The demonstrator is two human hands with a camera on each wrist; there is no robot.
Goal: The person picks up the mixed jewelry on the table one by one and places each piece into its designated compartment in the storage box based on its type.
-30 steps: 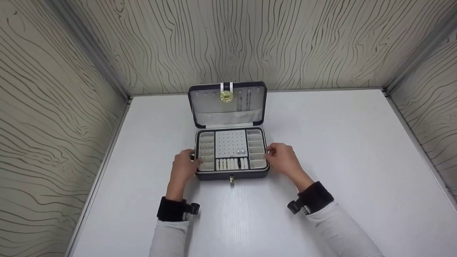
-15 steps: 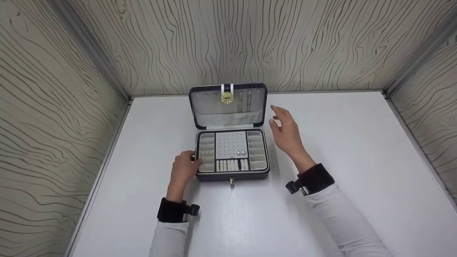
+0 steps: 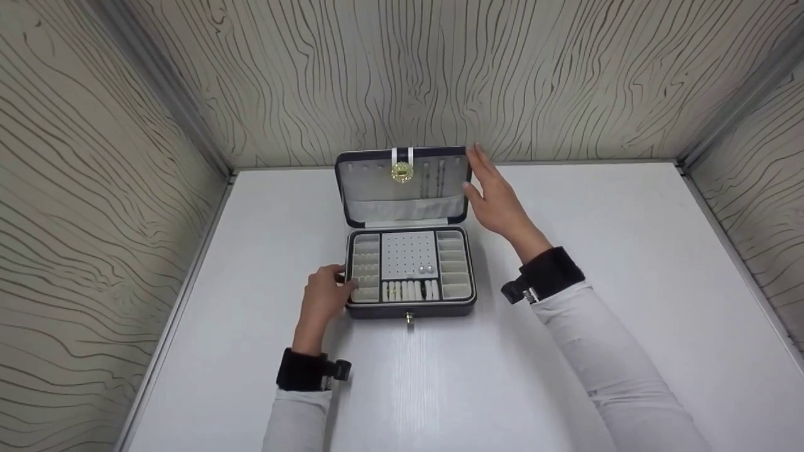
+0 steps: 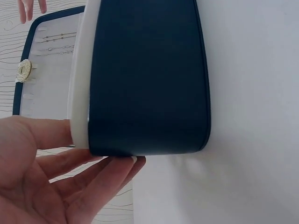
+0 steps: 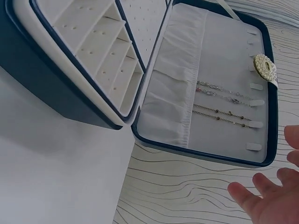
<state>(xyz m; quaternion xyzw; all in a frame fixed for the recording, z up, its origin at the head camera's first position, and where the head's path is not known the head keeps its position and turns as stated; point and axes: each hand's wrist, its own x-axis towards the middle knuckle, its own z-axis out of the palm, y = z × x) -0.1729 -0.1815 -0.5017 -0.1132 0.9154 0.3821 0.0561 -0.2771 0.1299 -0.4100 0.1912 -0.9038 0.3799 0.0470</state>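
A dark blue jewelry box (image 3: 377, 311) sits on the table with its lid (image 3: 377, 188) raised. My left hand (image 3: 323, 295) grips the box's left side, thumb over the pale rim and fingers against the outer wall. At the lid's right edge is my right hand (image 3: 499, 204), fingers extended, holding nothing. Several thin chains (image 5: 222, 115) hang inside the lid, above a gathered pocket (image 5: 173, 79). A round gold clasp (image 3: 402, 172) hangs from the strap at the lid's top. Two pearl earrings (image 3: 426, 269) sit on the perforated panel (image 3: 402, 250), behind the ring rolls (image 3: 408, 290).
Small divided compartments (image 3: 455, 267) line both sides of the box. A gold lock piece (image 3: 409, 319) projects from its front. The white table (image 3: 603, 251) extends around it, bounded by wood-patterned panels (image 3: 414, 75) behind and at both sides.
My right hand has left the box's right side and moved up and away from me to the lid's right edge, its fingers straightening. The left hand keeps its grip.
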